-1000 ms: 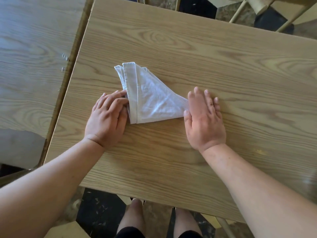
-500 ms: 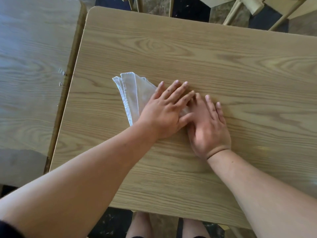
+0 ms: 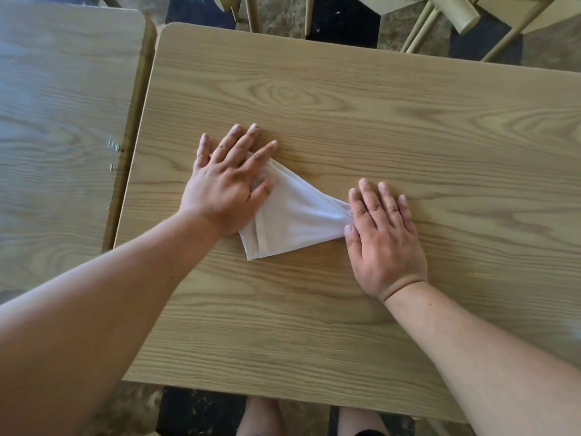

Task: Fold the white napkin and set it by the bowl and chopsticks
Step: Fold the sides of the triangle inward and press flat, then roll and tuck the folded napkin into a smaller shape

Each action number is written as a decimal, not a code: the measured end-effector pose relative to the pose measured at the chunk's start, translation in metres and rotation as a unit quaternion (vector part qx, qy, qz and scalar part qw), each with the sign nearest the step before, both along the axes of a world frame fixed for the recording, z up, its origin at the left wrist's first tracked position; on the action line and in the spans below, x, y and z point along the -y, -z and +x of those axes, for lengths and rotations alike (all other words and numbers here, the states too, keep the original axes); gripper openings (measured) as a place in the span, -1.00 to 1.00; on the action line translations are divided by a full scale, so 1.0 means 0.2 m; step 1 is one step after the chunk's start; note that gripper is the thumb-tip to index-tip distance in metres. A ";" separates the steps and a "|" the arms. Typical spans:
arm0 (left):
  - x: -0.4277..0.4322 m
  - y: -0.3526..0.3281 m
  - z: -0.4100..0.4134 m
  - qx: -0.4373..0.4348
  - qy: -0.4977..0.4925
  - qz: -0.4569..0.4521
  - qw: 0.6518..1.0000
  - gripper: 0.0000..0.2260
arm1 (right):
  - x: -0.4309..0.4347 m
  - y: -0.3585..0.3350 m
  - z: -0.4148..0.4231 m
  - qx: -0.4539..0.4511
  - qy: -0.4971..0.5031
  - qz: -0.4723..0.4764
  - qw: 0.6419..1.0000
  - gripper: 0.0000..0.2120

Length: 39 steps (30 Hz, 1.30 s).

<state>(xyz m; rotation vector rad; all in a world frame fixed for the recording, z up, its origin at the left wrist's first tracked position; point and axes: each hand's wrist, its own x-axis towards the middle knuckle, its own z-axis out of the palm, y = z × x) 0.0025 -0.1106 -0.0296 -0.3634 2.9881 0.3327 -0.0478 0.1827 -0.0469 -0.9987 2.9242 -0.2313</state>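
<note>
The white napkin [image 3: 295, 218] lies folded into a triangle on the wooden table [image 3: 345, 99], its hemmed wide end at the left and its narrow tip pointing right. My left hand [image 3: 228, 184] rests flat, fingers spread, on the wide upper left part and hides it. My right hand [image 3: 382, 237] lies flat with its thumb and index finger pressing the narrow tip. Neither hand grips the cloth. No bowl or chopsticks are in view.
A second wooden table [image 3: 63, 121] stands against the left edge of this one, with a narrow gap between. Pale chair legs [image 3: 434, 26] and dark floor show beyond the far edge. My knees [image 3: 261, 416] are under the near edge.
My left hand slid from the napkin's left edge across it to the right, then back over the wide left end. My right hand stayed pressing the tip.
</note>
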 end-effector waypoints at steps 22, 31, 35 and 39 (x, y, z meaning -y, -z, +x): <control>-0.07 -0.32 0.07 0.194 -0.126 0.070 0.970 -0.65 | -0.01 -0.03 0.01 0.055 0.016 -0.057 0.997 -0.41; -0.29 -0.39 0.32 0.212 -0.226 0.267 0.913 -0.83 | -0.04 -0.14 0.00 0.058 0.000 -0.150 0.987 -0.42; -0.54 -0.32 0.38 0.113 -0.351 0.386 0.846 -0.87 | -0.13 -0.15 0.06 0.016 -0.068 -0.172 0.983 -0.49; -0.73 -0.29 0.36 0.041 -0.469 0.517 0.715 -0.85 | -0.22 -0.17 0.16 0.019 -0.089 -0.160 0.983 -0.51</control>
